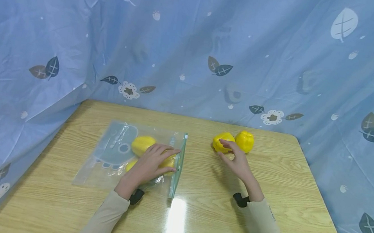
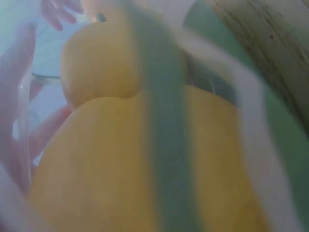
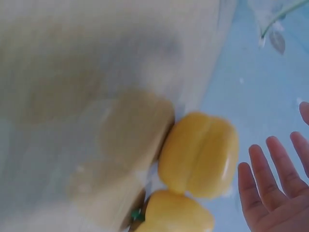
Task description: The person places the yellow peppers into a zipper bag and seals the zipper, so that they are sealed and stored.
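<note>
A clear zip bag [image 1: 94,173] lies on the table with yellow bell peppers [image 1: 143,145] inside. My left hand [image 1: 148,164] holds it near its mouth, fingers and thumb spread to either side of a pepper, tips at the green zipper [image 1: 178,166]. Up close in the left wrist view, the green band [image 2: 166,121] crosses large yellow peppers [image 2: 96,159], and fingers show at left behind plastic. To the right, two more bell peppers [image 1: 244,141] sit side by side. My right hand [image 1: 237,162] hovers at the nearer one, fingers and thumb apart; the right wrist view shows the fingers [image 3: 277,169] beside a pepper [image 3: 198,154].
The wooden table [image 1: 214,230] carries a bright glare strip at its front middle. A blue patterned curtain [image 1: 189,46] hangs behind it and along both sides. The two loose peppers stand close to the back edge.
</note>
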